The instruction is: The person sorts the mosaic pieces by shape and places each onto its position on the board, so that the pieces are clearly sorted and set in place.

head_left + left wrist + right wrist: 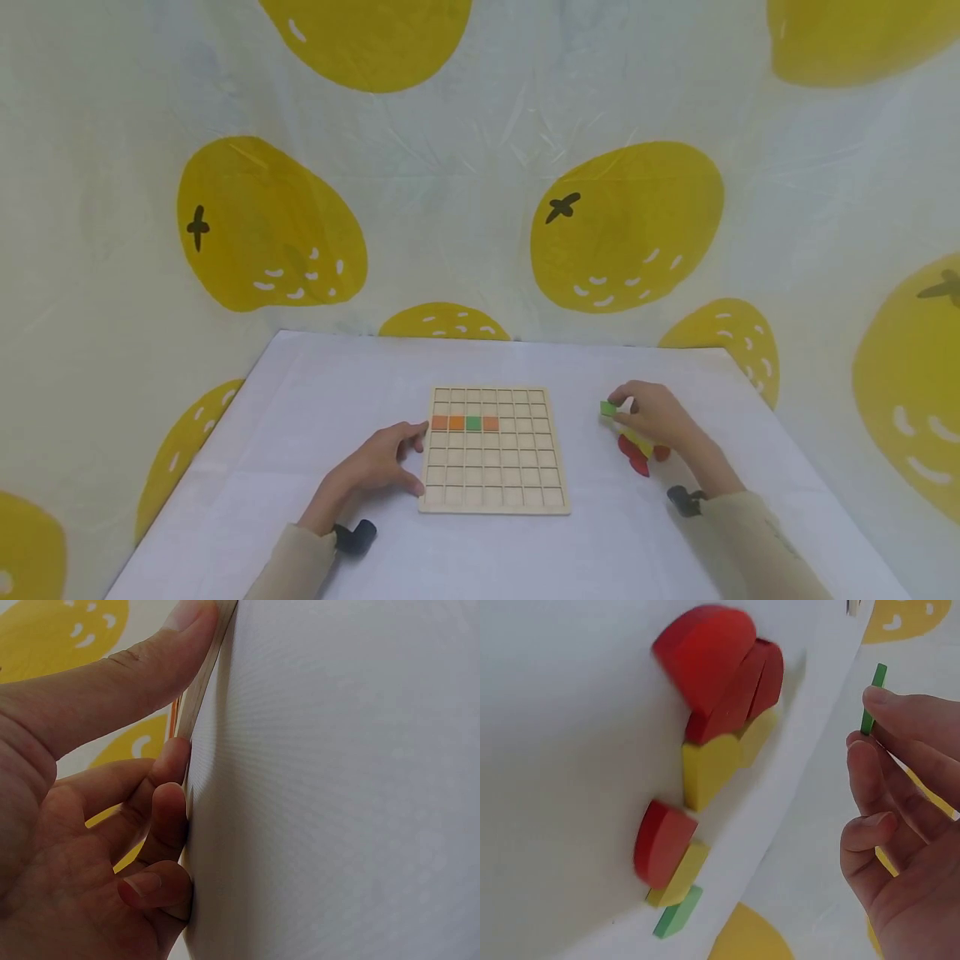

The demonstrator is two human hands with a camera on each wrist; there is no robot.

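Note:
A wooden grid board (pixel 491 479) lies flat on the table. Its second row from the far side holds, from the left, a salmon tile (pixel 440 422), an orange tile (pixel 457 422), a green tile (pixel 473 423) and another salmon tile (pixel 491 423). My left hand (pixel 378 458) rests against the board's left edge, thumb and fingers spread apart along it. To the right of the board, my right hand (pixel 656 408) pinches a green square tile (pixel 607 408) between thumb and fingertips. That tile (pixel 879 676) is seen edge-on in the right wrist view, above the table.
Below my right hand lie several red pieces (pixel 712 652) with curved sides, yellow pieces (pixel 709 769) and a flat green piece (pixel 677 911). The white table (pixel 360 367) ends at a curtain (pixel 450 208) printed with yellow fruit.

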